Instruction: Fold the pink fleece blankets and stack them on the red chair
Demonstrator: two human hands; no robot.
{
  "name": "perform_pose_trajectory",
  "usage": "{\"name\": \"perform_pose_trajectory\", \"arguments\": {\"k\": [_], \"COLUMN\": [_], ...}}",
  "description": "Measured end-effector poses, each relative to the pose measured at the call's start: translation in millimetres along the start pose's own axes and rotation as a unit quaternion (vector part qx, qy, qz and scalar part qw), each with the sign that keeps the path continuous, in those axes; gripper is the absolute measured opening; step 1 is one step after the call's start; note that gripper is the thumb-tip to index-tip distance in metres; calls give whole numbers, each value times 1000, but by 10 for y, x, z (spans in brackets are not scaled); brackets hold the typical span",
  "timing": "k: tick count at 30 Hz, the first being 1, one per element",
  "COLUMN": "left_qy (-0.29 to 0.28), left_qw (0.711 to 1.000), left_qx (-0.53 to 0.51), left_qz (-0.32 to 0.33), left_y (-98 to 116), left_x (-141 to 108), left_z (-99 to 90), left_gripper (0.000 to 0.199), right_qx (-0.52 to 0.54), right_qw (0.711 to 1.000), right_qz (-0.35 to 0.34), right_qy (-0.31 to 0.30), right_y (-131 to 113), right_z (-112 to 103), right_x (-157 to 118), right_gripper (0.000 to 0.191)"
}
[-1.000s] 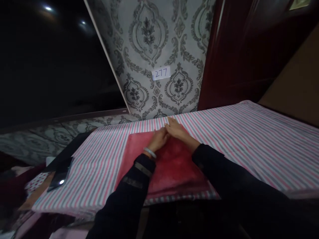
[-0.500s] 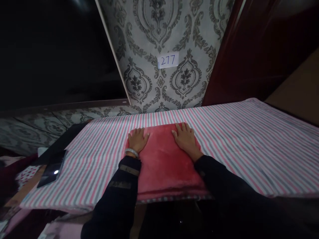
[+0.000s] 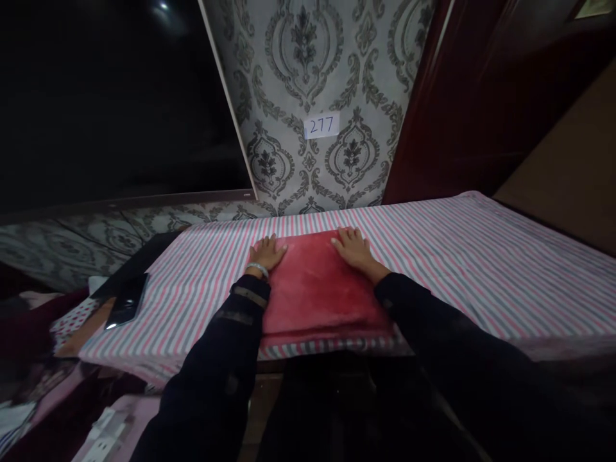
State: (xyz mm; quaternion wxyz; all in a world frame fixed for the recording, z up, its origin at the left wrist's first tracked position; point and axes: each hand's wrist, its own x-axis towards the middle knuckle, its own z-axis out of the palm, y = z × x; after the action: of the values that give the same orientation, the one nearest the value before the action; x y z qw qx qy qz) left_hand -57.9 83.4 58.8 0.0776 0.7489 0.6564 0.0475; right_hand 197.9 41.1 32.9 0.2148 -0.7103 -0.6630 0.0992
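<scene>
A folded red plush cloth [image 3: 315,282], possibly a blanket, lies flat on the striped cover [image 3: 457,269] near the front edge. On its far left corner rests my left hand [image 3: 267,254], palm down with fingers spread and a bracelet at the wrist. My right hand [image 3: 353,247] lies on the far right part of the same cloth, fingers also spread. Neither hand grips the cloth. The cloth's near edge shows a fold line, close to the front edge of the cover.
A dark phone [image 3: 129,300] lies at the cover's left edge. Behind stands a large black screen [image 3: 115,109], beside patterned wallpaper bearing a paper marked 277 [image 3: 321,125]. A dark red panel [image 3: 462,109] rises at right. A white power strip [image 3: 103,443] sits lower left.
The camera view has shifted, so the cloth, cover and phone appear slightly higher. Both hands stay flat on the red cloth, near its far corners.
</scene>
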Motion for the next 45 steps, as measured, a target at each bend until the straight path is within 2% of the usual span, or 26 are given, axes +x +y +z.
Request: {"name": "perform_pose_trajectory", "arguments": {"k": [2, 4, 6, 7, 9, 12, 16, 21, 25, 28, 31, 34, 37, 39, 42, 45], "left_qy": [-3, 12, 53, 69, 90, 120, 140, 160, 172, 175, 200, 196, 159, 129, 62, 6], "left_qw": [1000, 995, 984, 981, 982, 981, 975, 970, 972, 973, 968, 957, 945, 945, 947, 937], "left_qx": [4, 20, 33, 42, 62, 88, 89, 76, 40, 33, 29, 3, -19, -24, -20, -26], "left_qz": [30, 100, 165, 175, 155, 125, 145, 168, 157, 144, 149, 212, 285, 301, 314, 347], "left_y": [-16, -52, -100, -122, -154, -163, -214, -527, -784, -824, -620, -146, 388, 617, 676, 592], "left_x": [-262, -631, -1020, -1189, -1430, -1543, -1547, -1781, -1980, -2070, -2115, -2079, -1968, -1892, -1809, -1686], "left_z": [-75, -33, 123, 225, 425, 604, 625, 707, 790, 760, 684, 626, 617, 633, 633, 492], "left_gripper": [72, 70, 66, 65, 63, 60, 58, 61, 60, 57, 57, 58, 56, 55, 57, 56], "right_qx": [-5, -24, -44, -53, -64, -71, -71, -55, -35, -24, -13, -4, -18, -33, -40, -22], "right_qw": [999, 991, 986, 985, 985, 983, 976, 961, 959, 960, 962, 961, 958, 957, 957, 954], "right_qz": [-52, -125, -158, -159, -152, -154, -188, -253, -251, -235, -225, -219, -223, -232, -239, -245], "right_qy": [16, 35, 42, 41, 47, 70, 82, 94, 128, 152, 154, 169, 180, 169, 157, 172], "right_y": [27, 59, 82, 86, 79, 72, 188, 474, 592, 617, 609, 564, 513, 503, 514, 497], "right_z": [-59, -20, 92, 156, 269, 347, 326, 325, 415, 462, 412, 311, 280, 314, 363, 313], "right_x": [-270, -643, -1021, -1178, -1390, -1478, -1497, -1699, -1846, -1921, -1985, -2028, -2056, -2079, -2104, -2057], "right_gripper": [65, 65, 63, 63, 62, 61, 61, 70, 67, 64, 62, 60, 56, 53, 51, 47]}}
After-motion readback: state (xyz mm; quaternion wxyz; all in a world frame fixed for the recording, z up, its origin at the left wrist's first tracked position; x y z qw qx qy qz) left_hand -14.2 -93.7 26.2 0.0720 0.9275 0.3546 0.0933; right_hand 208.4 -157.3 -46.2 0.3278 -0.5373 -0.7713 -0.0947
